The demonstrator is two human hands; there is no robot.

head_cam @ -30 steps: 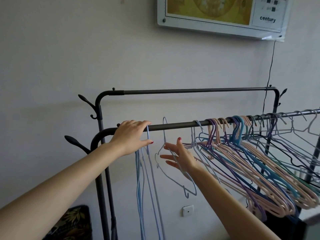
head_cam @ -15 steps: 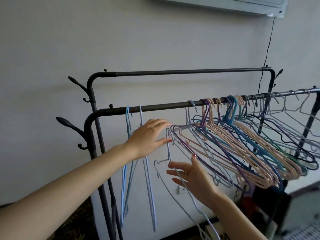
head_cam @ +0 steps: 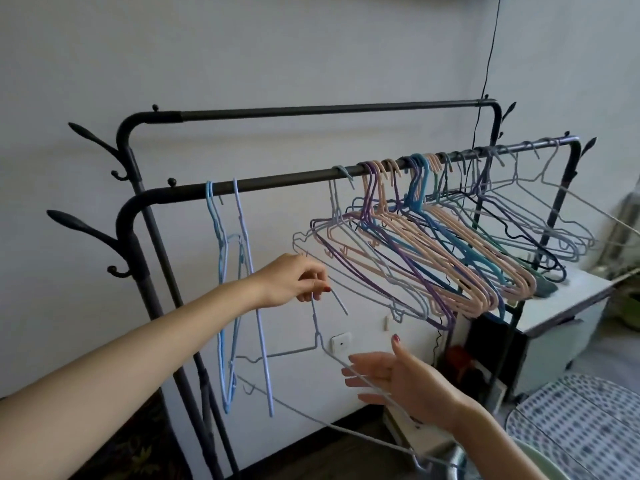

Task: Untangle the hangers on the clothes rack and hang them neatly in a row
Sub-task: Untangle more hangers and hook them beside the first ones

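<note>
Fingers point(head_cam: 367, 370) of the right hand point(head_cam: 405, 382) are straight and spread apart, low down and close to us. One thin side of a pale grey hanger point(head_cam: 317, 336) lies across these fingers. This hanger is off the rack. It is made of thin wire, and its hook points down.

A bit higher, the left hand point(head_cam: 294, 280) pinches the hook end of that same hanger, with its fingers curled around the wire.

Behind the left arm, two light blue hangers point(head_cam: 227, 271) hang side by side on the front rail point(head_cam: 277, 180) of the black clothes rack point(head_cam: 135, 216). They hang straight down.

Farther right on the same rail is a big messy bunch of hangers point(head_cam: 433, 244). They are pink, purple, blue, green, black and grey, all crossed over each other, too many to count.

The rack has two rails. The back rail point(head_cam: 311, 110) is near the white wall point(head_cam: 242, 57).
</note>
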